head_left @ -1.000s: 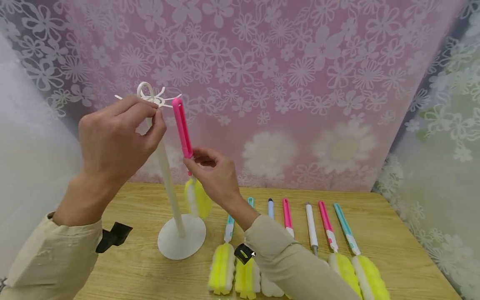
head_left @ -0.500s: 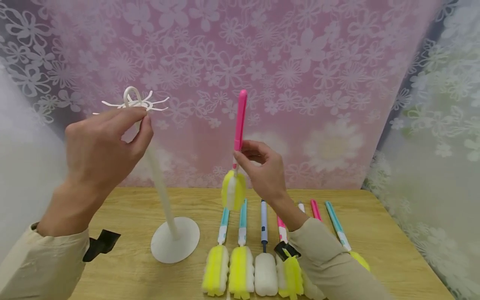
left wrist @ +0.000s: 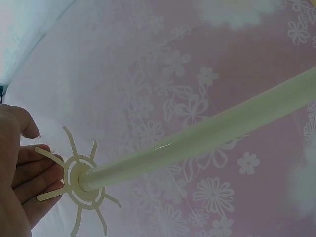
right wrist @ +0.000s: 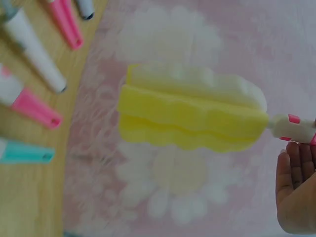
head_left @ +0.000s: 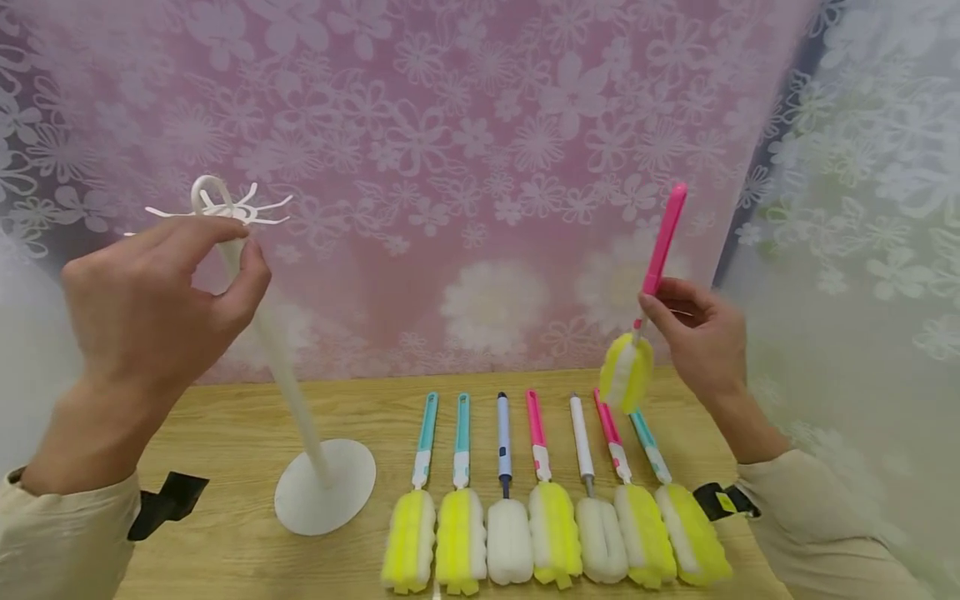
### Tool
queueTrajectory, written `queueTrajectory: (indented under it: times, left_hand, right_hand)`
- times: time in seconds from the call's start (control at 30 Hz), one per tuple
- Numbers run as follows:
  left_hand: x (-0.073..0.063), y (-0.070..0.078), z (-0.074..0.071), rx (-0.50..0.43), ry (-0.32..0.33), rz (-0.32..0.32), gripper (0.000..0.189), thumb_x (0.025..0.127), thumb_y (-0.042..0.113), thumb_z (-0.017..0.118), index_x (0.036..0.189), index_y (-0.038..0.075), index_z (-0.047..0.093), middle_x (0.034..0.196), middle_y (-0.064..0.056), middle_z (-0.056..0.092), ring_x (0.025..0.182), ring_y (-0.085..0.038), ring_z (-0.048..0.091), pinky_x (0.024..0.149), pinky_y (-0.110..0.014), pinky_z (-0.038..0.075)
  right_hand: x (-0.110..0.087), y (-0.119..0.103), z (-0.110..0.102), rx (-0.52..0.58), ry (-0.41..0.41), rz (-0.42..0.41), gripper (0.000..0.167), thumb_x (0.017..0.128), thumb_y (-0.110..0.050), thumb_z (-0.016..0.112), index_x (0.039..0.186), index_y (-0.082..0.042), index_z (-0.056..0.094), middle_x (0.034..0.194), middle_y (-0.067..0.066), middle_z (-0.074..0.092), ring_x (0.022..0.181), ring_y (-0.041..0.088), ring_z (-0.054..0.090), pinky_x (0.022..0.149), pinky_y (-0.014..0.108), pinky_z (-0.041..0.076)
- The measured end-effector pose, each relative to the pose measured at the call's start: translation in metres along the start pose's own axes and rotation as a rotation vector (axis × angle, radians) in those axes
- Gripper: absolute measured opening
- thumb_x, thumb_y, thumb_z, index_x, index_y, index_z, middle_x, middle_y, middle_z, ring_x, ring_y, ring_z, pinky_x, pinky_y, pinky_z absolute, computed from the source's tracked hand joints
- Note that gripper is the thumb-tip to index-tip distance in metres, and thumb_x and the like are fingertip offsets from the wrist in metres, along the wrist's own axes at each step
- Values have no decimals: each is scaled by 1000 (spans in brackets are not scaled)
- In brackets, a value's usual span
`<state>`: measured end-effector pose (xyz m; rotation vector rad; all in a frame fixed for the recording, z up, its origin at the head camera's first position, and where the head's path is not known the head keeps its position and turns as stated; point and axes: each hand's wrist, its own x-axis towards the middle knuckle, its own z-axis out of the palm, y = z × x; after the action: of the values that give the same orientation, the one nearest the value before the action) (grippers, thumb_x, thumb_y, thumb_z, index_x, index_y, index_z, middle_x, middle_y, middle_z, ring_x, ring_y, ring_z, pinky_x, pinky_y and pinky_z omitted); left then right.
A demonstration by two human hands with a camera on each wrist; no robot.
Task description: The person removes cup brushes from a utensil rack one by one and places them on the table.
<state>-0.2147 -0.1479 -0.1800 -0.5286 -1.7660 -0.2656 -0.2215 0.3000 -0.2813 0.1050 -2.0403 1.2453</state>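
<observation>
My left hand (head_left: 161,304) is at the top of a white stand (head_left: 281,362), thumb and index finger pinching by its ring of thin hooks (head_left: 243,208). In the left wrist view, the fingers of the left hand (left wrist: 24,168) lie behind the hook ring (left wrist: 85,182), at the end of the pole (left wrist: 197,138). My right hand (head_left: 701,342) holds a sponge bottle brush (head_left: 628,372) at the lower end of its pink handle, upright and a little tilted, above the table. The right wrist view shows its yellow and white sponge head (right wrist: 192,111) closely.
Several sponge brushes lie in a row on the wooden table (head_left: 225,467), among them a teal-handled brush (head_left: 408,537) at the left end and a white-handled brush (head_left: 600,533). The stand's round base (head_left: 326,486) is left of them. A floral curtain (head_left: 420,275) hangs behind.
The right hand has carried the pink-handled brush away from the stand, far to the right above the row. The left hand stays at the stand's top while the head view shifts.
</observation>
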Motion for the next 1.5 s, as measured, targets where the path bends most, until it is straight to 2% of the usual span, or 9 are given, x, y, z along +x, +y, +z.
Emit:
queueTrajectory:
  times: [0.1, 0.3, 0.53, 0.67, 0.77, 0.9, 1.2, 1.3, 1.5]
  left_hand:
    - [0, -2, -3, 36, -6, -6, 38, 87, 34, 48, 84, 3, 71, 66, -13, 66, 36, -23, 40, 39, -30, 18]
    - [0, -2, -4, 44, -21, 1, 40, 87, 34, 47, 82, 2, 70, 65, -14, 65, 36, -22, 38, 38, -33, 20]
    - [2, -1, -2, 24, -38, 17, 39, 87, 32, 46, 82, 1, 69, 72, -13, 68, 38, -24, 45, 38, -33, 23]
    - [2, -1, -2, 28, -47, 17, 38, 87, 31, 47, 82, 1, 70, 71, -13, 68, 37, -24, 43, 38, -33, 23]
    - [2, -1, -3, 26, -53, 20, 37, 86, 31, 47, 83, 2, 70, 71, -13, 68, 37, -23, 42, 37, -32, 22]
    - [2, 0, -3, 24, -60, 23, 38, 86, 31, 45, 85, 2, 70, 72, -13, 68, 37, -22, 42, 37, -32, 21]
    - [3, 2, -5, 19, -63, 21, 37, 82, 31, 48, 85, 1, 69, 71, -12, 68, 36, -21, 41, 37, -32, 21]
    - [3, 3, -5, 21, -74, 17, 36, 81, 31, 49, 86, 1, 69, 72, -13, 68, 37, -21, 41, 38, -32, 22]
    - [2, 3, -5, 15, -94, 3, 34, 80, 30, 51, 88, 2, 69, 73, -13, 68, 38, -23, 44, 38, -33, 23]
  right_hand:
    - [-2, 18, -24, -59, 7, 88, 35, 86, -22, 71, 115, -3, 67, 91, -17, 67, 84, 0, 63, 71, 10, 47]
    - [-12, 54, -74, -183, -38, 242, 37, 87, -33, 69, 116, -10, 66, 88, -24, 63, 83, -3, 57, 65, 9, 43]
    - [-25, 93, -112, -360, -212, 339, 48, 88, -43, 65, 116, -3, 65, 82, -25, 63, 75, -3, 54, 58, 19, 44]
    - [-29, 113, -116, -396, -356, 436, 62, 88, -47, 62, 120, 6, 60, 88, -8, 69, 73, 0, 62, 62, 25, 48]
    - [-31, 126, -116, -406, -468, 513, 70, 89, -50, 60, 123, 11, 56, 94, 8, 71, 79, 14, 68, 71, 37, 52]
    - [-34, 141, -112, -420, -589, 547, 71, 90, -50, 59, 123, 13, 56, 98, 16, 70, 86, 26, 69, 77, 49, 52]
    - [-43, 165, -88, -446, -733, 573, 51, 91, -38, 63, 105, 11, 65, 80, 4, 66, 72, 20, 65, 68, 37, 55]
    - [-44, 166, -81, -448, -747, 570, 44, 90, -31, 65, 98, 12, 65, 72, 3, 63, 66, 19, 63, 64, 36, 55]
    - [-45, 169, -75, -488, -764, 558, 45, 91, -28, 64, 100, 16, 63, 71, 2, 62, 67, 19, 63, 66, 38, 55]
